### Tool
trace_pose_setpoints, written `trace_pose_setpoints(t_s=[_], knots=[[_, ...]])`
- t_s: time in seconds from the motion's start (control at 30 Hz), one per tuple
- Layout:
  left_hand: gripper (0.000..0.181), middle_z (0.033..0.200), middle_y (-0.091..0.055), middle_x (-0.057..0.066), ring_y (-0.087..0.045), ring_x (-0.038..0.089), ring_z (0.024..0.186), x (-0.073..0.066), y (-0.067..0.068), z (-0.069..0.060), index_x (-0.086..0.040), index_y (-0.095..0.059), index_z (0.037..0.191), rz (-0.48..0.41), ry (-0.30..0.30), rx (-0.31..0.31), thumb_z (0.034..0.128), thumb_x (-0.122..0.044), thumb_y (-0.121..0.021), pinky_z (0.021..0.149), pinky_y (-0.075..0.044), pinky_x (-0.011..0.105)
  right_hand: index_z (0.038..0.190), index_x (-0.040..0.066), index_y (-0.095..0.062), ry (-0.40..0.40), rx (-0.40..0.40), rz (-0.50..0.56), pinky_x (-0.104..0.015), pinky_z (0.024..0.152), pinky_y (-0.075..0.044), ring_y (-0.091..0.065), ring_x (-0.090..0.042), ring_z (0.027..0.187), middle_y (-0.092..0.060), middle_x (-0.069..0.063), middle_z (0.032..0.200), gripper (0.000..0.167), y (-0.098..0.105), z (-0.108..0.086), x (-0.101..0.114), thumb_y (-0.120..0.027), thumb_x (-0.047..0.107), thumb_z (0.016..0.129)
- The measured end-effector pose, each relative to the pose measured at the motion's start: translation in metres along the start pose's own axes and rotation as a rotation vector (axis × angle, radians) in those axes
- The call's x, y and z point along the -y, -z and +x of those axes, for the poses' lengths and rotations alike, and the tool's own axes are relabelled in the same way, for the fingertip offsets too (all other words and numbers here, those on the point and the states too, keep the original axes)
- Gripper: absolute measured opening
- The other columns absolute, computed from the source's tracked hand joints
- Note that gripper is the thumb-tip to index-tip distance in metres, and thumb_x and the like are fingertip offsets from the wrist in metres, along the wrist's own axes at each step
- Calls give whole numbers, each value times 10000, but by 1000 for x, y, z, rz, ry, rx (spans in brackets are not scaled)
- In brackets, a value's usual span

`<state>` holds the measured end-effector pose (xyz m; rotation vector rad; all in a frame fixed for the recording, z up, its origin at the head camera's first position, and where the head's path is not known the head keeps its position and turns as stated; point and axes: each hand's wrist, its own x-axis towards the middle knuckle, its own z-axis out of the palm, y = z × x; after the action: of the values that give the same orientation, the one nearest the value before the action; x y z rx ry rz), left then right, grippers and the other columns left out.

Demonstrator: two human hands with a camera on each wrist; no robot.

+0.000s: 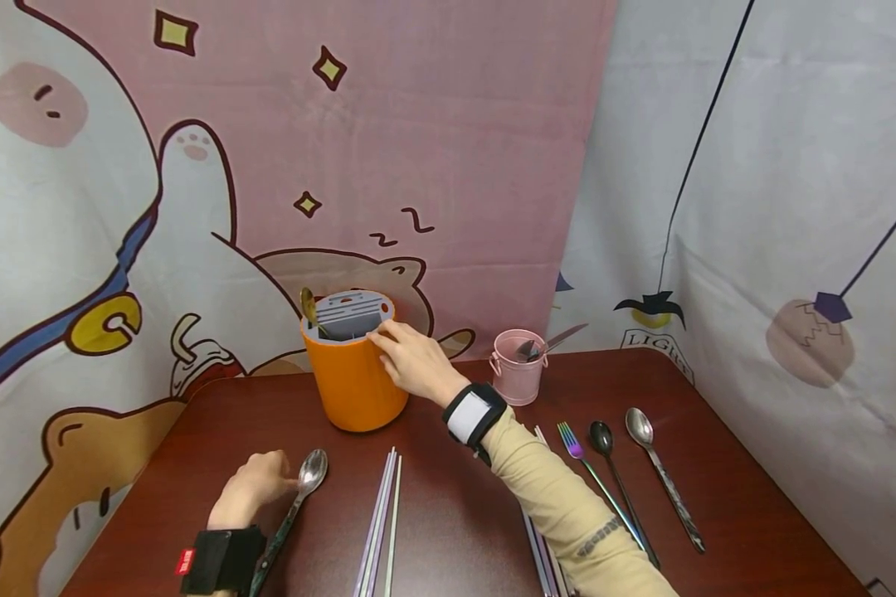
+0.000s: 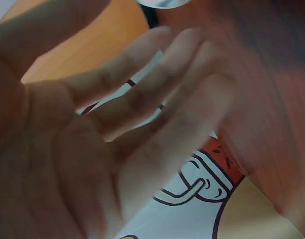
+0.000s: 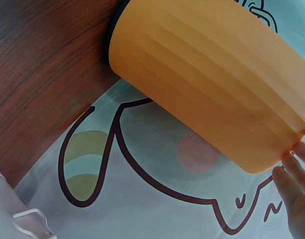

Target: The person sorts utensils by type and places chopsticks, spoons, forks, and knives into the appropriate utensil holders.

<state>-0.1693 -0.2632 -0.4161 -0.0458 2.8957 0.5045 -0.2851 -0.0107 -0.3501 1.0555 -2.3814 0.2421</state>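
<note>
An orange utensil holder [image 1: 354, 385] with a grey divided insert [image 1: 349, 319] stands at the back of the table. In its left compartment, a gold spoon [image 1: 309, 307] stands upright. My right hand [image 1: 414, 356] touches the holder's right rim. In the right wrist view, its fingertips [image 3: 286, 167] rest against the upper outer wall; nothing is seen in them. My left hand [image 1: 257, 485] is low at the front left, beside a spoon [image 1: 312, 474] with a dark patterned handle. The left wrist view shows that hand [image 2: 107, 114] with loosely bent fingers and a bare palm.
Several chopsticks [image 1: 379, 531] lie at the front middle, more under my right forearm. To the right lie a rainbow fork [image 1: 571, 439], a black spoon [image 1: 601, 439] and a silver spoon [image 1: 640, 427]. A small pink bucket [image 1: 518, 381] holding cutlery stands at the back. A printed cloth [image 1: 455, 166] hangs behind.
</note>
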Motion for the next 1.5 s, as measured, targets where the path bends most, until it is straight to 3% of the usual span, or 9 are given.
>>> trace_pose_setpoints(t_s=[0.2, 0.37, 0.47, 0.7, 1.07, 1.27, 1.5], knots=[[324, 614, -412, 4, -395, 150, 574, 5, -12, -3, -48, -537, 655, -41, 63, 126, 737, -207, -807, 530, -326, 264, 1304, 180, -581, -3, -5, -5, -262, 760, -542, -554, -149, 1130, -549, 0, 1212, 366, 0, 0, -1, -570, 210, 940], [316, 492, -421, -21, -401, 94, 458, 4, -21, -3, -66, -574, 576, -19, 95, 203, 695, -180, -844, 466, -336, 213, 1305, 181, -579, 0, -3, -4, -262, 776, -540, -553, -149, 1137, -550, -4, 1213, 367, -1, 0, -1, -570, 207, 939], [281, 493, -466, -4, -453, 92, 451, 2, -25, -2, -48, -584, 604, 8, 91, 192, 685, -122, -842, 465, -364, 213, 1308, 182, -577, -1, 0, -7, -257, 788, -537, -557, -146, 1127, -551, -4, 1215, 370, -1, 0, 0, -569, 205, 939], [250, 487, -459, -5, -426, 75, 428, 4, -30, -2, -49, -579, 594, 12, 63, 177, 733, -70, -785, 437, -349, 197, 1314, 176, -573, -4, 9, -4, -255, 785, -536, -556, -150, 1121, -547, -7, 1219, 373, 0, 0, 0, -567, 205, 942], [231, 505, -489, 20, -505, 121, 410, 13, -35, -2, -60, -558, 568, -108, 50, 129, 721, 25, -709, 398, -423, 224, 1318, 181, -569, -2, 4, -9, -251, 747, -539, -566, -144, 1088, -546, -2, 1220, 382, 0, -2, 0, -574, 207, 937], [171, 599, -505, 52, -507, 156, 445, 11, -26, -3, -50, -541, 642, -170, 25, 83, 702, 27, -681, 401, -434, 253, 1316, 177, -571, 0, 0, -12, -254, 747, -539, -568, -145, 1079, -548, -3, 1219, 382, -1, -2, 0, -573, 207, 935], [159, 746, -500, 38, -451, 174, 675, 5, -1, -2, -36, -540, 796, -169, -106, 43, 775, -27, -697, 573, -364, 284, 1314, 174, -573, 6, -7, -20, -249, 762, -537, -566, -144, 1081, -545, 0, 1219, 379, -2, -1, -1, -572, 204, 936]])
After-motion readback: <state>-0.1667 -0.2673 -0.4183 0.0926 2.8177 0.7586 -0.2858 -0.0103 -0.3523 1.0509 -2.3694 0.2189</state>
